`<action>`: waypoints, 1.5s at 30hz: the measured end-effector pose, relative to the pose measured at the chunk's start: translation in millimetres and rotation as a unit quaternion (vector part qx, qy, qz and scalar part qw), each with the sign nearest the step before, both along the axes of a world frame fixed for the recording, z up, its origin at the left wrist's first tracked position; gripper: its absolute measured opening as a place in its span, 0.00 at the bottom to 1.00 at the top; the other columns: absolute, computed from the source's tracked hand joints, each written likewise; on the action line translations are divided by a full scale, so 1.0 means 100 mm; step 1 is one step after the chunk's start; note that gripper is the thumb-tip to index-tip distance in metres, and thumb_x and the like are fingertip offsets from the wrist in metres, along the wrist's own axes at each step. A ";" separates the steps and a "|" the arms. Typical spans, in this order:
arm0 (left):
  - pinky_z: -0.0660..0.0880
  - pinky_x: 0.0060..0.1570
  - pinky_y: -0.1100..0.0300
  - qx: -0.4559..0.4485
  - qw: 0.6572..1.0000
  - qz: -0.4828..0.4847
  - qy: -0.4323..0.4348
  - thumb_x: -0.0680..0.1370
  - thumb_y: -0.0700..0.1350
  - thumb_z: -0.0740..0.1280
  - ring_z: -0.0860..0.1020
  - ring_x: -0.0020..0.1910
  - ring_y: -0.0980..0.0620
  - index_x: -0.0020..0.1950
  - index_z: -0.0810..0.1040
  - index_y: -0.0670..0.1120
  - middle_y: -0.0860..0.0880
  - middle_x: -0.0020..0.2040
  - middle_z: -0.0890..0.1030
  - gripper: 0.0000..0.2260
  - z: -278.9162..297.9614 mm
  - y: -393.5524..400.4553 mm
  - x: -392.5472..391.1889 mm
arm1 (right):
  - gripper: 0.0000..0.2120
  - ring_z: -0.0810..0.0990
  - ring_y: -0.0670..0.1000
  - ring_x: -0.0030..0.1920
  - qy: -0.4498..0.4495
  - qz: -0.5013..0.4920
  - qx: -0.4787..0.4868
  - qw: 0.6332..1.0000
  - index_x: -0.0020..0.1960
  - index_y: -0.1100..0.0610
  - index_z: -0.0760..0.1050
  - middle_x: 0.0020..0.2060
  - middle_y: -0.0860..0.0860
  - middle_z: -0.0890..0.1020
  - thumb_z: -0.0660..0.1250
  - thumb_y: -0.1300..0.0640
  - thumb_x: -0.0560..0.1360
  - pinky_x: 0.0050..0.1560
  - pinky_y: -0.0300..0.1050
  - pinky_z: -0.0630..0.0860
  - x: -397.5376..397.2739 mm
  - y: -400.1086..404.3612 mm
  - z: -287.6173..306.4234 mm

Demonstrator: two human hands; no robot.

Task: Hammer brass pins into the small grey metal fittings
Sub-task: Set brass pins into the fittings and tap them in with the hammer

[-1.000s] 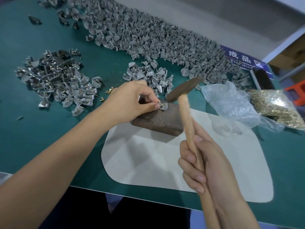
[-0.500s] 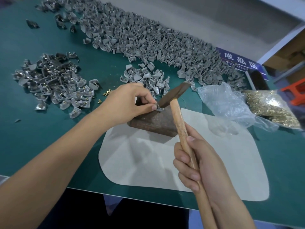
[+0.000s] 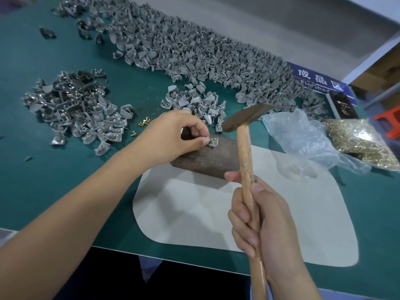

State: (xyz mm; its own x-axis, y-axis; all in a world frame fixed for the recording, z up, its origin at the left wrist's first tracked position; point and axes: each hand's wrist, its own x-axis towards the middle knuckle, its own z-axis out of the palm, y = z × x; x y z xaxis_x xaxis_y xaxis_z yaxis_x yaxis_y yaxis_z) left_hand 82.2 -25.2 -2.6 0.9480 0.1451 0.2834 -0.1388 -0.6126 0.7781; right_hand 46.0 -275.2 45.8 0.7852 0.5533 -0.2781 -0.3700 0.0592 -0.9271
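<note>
A long wooden-handled hammer with a dark metal head (image 3: pixel 245 135) stands nearly upright, head up and away, above a brown worn block (image 3: pixel 207 156). The right hand (image 3: pixel 259 215) wraps tight around its handle. On the block, the left hand (image 3: pixel 173 135) pinches a small grey metal fitting (image 3: pixel 211 142) with a tiny brass pin (image 3: pixel 213 139) sticking out.

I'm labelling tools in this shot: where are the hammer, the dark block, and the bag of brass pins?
hammer (image 3: pixel 244 118): head view, on its dark head.
dark block (image 3: pixel 207 158): head view, top face.
bag of brass pins (image 3: pixel 355 140): head view, on the pins inside.
</note>
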 end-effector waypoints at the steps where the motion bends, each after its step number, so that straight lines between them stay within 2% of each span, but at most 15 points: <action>1: 0.78 0.46 0.52 0.001 1.000 0.000 0.000 0.75 0.52 0.76 0.79 0.46 0.58 0.45 0.84 0.58 0.58 0.43 0.80 0.03 0.00 0.00 0.00 | 0.17 0.57 0.46 0.20 0.011 0.003 -0.015 1.000 0.54 0.56 0.83 0.29 0.51 0.67 0.58 0.51 0.78 0.22 0.33 0.61 0.01 0.01 -0.01; 4: 0.78 0.47 0.50 0.003 1.000 0.000 0.002 0.75 0.52 0.76 0.79 0.46 0.58 0.45 0.83 0.59 0.58 0.43 0.80 0.03 0.00 -0.01 0.00 | 0.17 0.57 0.46 0.19 0.033 0.012 -0.032 0.999 0.52 0.57 0.83 0.29 0.52 0.67 0.58 0.51 0.77 0.21 0.33 0.61 0.04 -0.01 0.01; 9: 0.78 0.49 0.49 0.000 1.000 -0.001 -0.001 0.75 0.53 0.76 0.79 0.46 0.58 0.45 0.84 0.59 0.57 0.43 0.80 0.02 0.01 -0.01 0.00 | 0.17 0.56 0.46 0.20 -0.012 -0.003 -0.001 1.000 0.56 0.57 0.82 0.30 0.51 0.67 0.61 0.48 0.77 0.23 0.33 0.62 0.03 -0.02 0.03; 13: 0.78 0.46 0.51 -0.005 1.000 0.004 0.004 0.75 0.52 0.76 0.79 0.46 0.59 0.45 0.84 0.58 0.58 0.43 0.80 0.02 0.01 -0.01 -0.01 | 0.17 0.57 0.46 0.19 0.030 0.021 -0.041 0.998 0.54 0.57 0.83 0.29 0.52 0.67 0.59 0.51 0.76 0.21 0.33 0.62 0.09 -0.03 0.05; 18: 0.78 0.47 0.51 -0.008 1.000 0.003 0.010 0.75 0.53 0.76 0.79 0.47 0.59 0.45 0.84 0.60 0.58 0.43 0.80 0.02 0.03 -0.01 -0.01 | 0.18 0.57 0.46 0.20 -0.009 -0.008 0.002 1.000 0.56 0.57 0.82 0.29 0.51 0.67 0.57 0.51 0.80 0.23 0.33 0.62 0.09 -0.05 0.03; 23: 0.79 0.49 0.48 -0.014 1.000 0.004 0.012 0.75 0.52 0.76 0.79 0.47 0.58 0.44 0.84 0.60 0.58 0.44 0.80 0.04 0.03 -0.02 -0.01 | 0.18 0.58 0.46 0.20 0.019 0.022 -0.053 0.998 0.56 0.56 0.84 0.30 0.52 0.68 0.59 0.51 0.77 0.22 0.33 0.62 0.15 -0.07 0.03; 28: 0.77 0.48 0.52 -0.023 1.000 0.006 0.018 0.75 0.54 0.76 0.78 0.49 0.61 0.45 0.84 0.62 0.60 0.48 0.78 0.03 0.04 -0.02 -0.02 | 0.17 0.58 0.45 0.20 -0.007 0.010 -0.002 1.000 0.58 0.57 0.83 0.30 0.51 0.68 0.61 0.50 0.78 0.23 0.33 0.64 0.15 -0.08 0.11; 33: 0.78 0.52 0.48 -0.024 0.999 0.010 0.024 0.75 0.54 0.76 0.78 0.50 0.60 0.44 0.84 0.62 0.59 0.49 0.78 0.03 0.05 -0.02 -0.03 | 0.18 0.57 0.44 0.20 -0.040 0.020 0.043 0.998 0.60 0.57 0.82 0.30 0.50 0.67 0.62 0.47 0.78 0.24 0.33 0.65 0.07 -0.08 0.14; 38: 0.78 0.51 0.48 -0.027 0.999 0.008 0.023 0.75 0.54 0.76 0.78 0.49 0.60 0.45 0.84 0.62 0.59 0.48 0.78 0.03 0.05 -0.03 -0.03 | 0.17 0.57 0.46 0.20 0.010 0.015 -0.052 0.998 0.54 0.55 0.84 0.29 0.53 0.67 0.59 0.51 0.76 0.22 0.34 0.62 0.11 -0.05 0.01; 42: 0.78 0.50 0.47 -0.020 0.999 0.009 0.027 0.75 0.55 0.75 0.78 0.50 0.60 0.46 0.84 0.62 0.60 0.48 0.77 0.02 0.06 -0.02 -0.03 | 0.18 0.57 0.47 0.20 -0.016 -0.026 -0.019 0.999 0.55 0.56 0.83 0.29 0.51 0.67 0.57 0.51 0.78 0.23 0.34 0.63 0.08 -0.04 -0.04; 45: 0.78 0.50 0.47 -0.018 0.999 0.012 0.029 0.75 0.55 0.76 0.78 0.50 0.60 0.46 0.84 0.62 0.60 0.48 0.77 0.02 0.06 -0.02 -0.04 | 0.18 0.57 0.47 0.20 -0.012 -0.009 -0.052 0.999 0.54 0.55 0.84 0.30 0.53 0.67 0.57 0.51 0.77 0.23 0.34 0.63 0.13 -0.05 -0.03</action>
State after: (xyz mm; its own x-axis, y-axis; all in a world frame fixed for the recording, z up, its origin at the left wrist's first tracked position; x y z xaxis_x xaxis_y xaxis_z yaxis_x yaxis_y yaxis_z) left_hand 78.7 -27.4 3.6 0.9588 0.1778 0.2217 -0.0778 -0.5859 0.8066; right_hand 59.1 -280.0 42.9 0.8016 0.5085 -0.3144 -0.3474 -0.0318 -0.9372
